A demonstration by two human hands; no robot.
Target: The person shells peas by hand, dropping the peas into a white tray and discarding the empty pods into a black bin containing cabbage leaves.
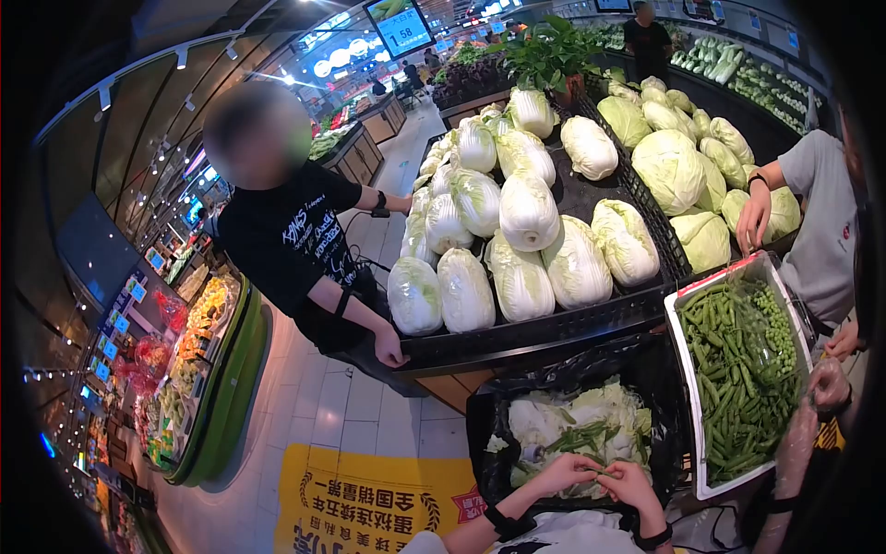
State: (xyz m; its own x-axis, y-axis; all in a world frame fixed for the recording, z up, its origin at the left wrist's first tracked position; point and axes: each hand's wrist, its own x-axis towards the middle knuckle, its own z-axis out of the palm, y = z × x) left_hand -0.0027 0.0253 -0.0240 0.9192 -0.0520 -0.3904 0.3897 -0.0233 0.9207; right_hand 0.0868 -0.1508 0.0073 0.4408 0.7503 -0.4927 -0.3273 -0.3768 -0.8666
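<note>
Close together over a black-lined bin [487,434], my left hand [565,473] and my right hand [629,486] pinch a small green pea pod [601,470] between their fingertips. The fingers of both are closed, and they hide part of the pod. Below them, the bin holds pale cabbage leaves [614,406] with empty-looking green pods [591,436] scattered on top. To the right stands a white foam box [681,369] full of green pea pods [738,388]. Shelled peas [771,323] lie in clear plastic at its upper right.
Napa cabbages [528,212] are stacked on a black display stand [517,343], round cabbages [666,171] beside them. A person in black [295,231] rests a hand on the stand's corner. Other people's hands [831,383] are at the box's right side. A yellow floor mat [369,499] lies left.
</note>
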